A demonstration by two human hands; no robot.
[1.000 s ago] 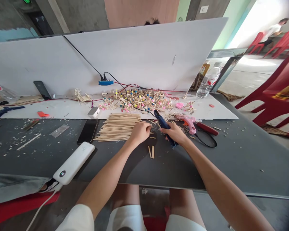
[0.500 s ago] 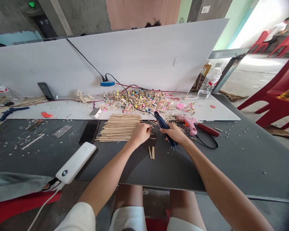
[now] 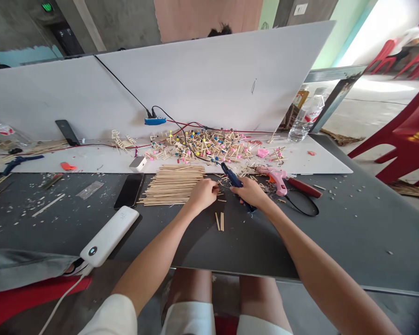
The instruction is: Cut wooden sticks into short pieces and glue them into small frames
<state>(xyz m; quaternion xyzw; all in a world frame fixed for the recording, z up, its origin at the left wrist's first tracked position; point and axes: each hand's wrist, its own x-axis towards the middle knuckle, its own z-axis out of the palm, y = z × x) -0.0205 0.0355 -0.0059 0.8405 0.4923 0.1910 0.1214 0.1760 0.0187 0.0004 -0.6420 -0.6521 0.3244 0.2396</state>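
My right hand (image 3: pixel 250 191) is wrapped round a dark blue glue gun (image 3: pixel 231 175), whose cable runs back over the pile. To its left, my left hand (image 3: pixel 205 194) has its fingers pinched together; what they hold is too small to make out. Beside that hand lies a flat layer of long thin wooden sticks (image 3: pixel 174 184). Several short cut sticks (image 3: pixel 222 221) rest on the dark table in front of the hands. Behind is a heap of small stick pieces with coloured balls (image 3: pixel 209 144).
A pink glue gun (image 3: pixel 281 183) and a red-handled tool (image 3: pixel 305 188) lie at the right. On the left are a black phone (image 3: pixel 128 190), a white power bank (image 3: pixel 109 236) and a small white box (image 3: pixel 138 163). A white board (image 3: pixel 195 79) stands behind; a bottle (image 3: pixel 307 116) is back right.
The view has shifted slightly. My right hand and the blue glue gun have moved a little to the left, while my left hand stays nearly in place.
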